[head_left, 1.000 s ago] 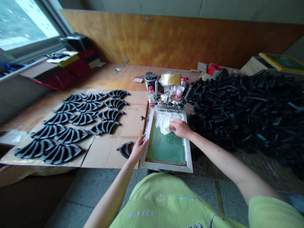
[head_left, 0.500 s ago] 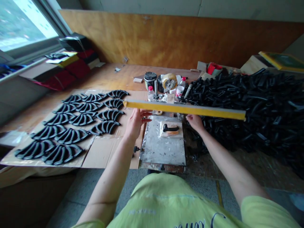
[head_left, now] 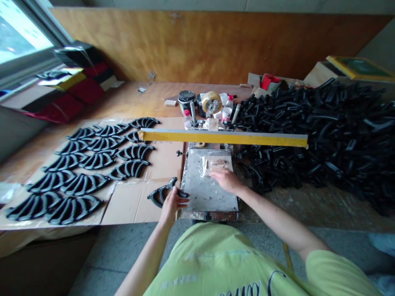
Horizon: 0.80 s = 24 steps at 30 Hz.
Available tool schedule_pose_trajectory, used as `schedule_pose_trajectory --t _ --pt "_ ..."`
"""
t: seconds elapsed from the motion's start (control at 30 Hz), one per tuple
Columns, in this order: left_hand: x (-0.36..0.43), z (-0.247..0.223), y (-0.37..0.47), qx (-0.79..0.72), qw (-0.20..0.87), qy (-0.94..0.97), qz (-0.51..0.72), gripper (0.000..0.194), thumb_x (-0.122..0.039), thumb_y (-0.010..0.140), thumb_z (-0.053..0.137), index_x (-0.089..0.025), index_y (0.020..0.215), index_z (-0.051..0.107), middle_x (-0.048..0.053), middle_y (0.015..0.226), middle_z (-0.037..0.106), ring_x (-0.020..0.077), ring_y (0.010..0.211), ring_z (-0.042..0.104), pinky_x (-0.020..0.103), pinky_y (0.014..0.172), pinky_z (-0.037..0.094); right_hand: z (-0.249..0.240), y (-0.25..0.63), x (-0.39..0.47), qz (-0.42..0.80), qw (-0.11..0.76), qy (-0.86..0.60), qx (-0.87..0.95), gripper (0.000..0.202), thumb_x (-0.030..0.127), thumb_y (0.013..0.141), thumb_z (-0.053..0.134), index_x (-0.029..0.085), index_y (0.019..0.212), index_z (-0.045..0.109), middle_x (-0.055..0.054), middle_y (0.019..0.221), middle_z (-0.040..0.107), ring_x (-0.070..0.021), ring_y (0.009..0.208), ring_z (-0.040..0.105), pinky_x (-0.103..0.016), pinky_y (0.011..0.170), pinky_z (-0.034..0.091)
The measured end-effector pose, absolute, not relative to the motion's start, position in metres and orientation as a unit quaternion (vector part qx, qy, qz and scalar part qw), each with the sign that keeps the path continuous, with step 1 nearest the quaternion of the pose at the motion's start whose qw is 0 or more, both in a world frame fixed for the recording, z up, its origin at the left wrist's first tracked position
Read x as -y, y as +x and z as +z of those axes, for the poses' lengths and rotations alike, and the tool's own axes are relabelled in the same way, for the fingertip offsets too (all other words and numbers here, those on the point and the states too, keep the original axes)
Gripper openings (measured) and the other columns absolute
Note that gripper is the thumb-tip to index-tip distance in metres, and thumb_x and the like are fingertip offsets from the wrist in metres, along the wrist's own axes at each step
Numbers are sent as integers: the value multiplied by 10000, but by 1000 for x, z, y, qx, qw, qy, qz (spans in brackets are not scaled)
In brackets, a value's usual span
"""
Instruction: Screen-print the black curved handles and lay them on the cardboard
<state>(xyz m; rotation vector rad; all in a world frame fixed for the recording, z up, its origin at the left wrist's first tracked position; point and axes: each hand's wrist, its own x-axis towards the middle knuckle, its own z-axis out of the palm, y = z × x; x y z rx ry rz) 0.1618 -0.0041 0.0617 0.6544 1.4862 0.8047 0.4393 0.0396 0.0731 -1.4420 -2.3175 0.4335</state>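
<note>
My left hand (head_left: 173, 201) is closed on black curved parts (head_left: 159, 195) over the cardboard's right edge, beside the metal plate. My right hand (head_left: 225, 179) reaches over the metal plate (head_left: 212, 196), its fingers at the small light block (head_left: 216, 163); whether anything is between its fingertips is hidden. Crossing above the plate is a long yellow bar (head_left: 222, 137). Rows of black fan-shaped parts (head_left: 74, 209) lie on the cardboard (head_left: 126, 201) to the left.
A large heap of black pieces (head_left: 321, 123) covers the right side. Behind the bar stand a black tub (head_left: 186, 102), a tape roll (head_left: 211, 102) and red-capped bottles (head_left: 187, 119). Boxes (head_left: 74, 94) sit at the back left.
My left hand has moved down towards me and now holds black parts. My right hand has come left onto the plate's block, where the black piece no longer shows. The view has shifted slightly.
</note>
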Motion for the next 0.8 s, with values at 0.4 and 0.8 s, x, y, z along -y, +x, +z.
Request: schedule_pose_trajectory --t 0.4,0.8 --pt "6 6 27 -802 437 406 23 574 -642 841 283 -230 495 484 106 462 557 263 481 575 365 495 438 58 567 -85 227 16 -773 593 609 108 676 692 184 1265 557 -135 1086 684 -269 974 660 -333 797 504" --pt "-109 147 152 -581 412 528 462 469 -621 830 488 -185 952 610 -14 559 596 108 457 520 200 474 416 58 501 -82 275 278 -561 730 191 140 781 605 190 953 672 -44 995 658 -198 973 608 -354 915 451"
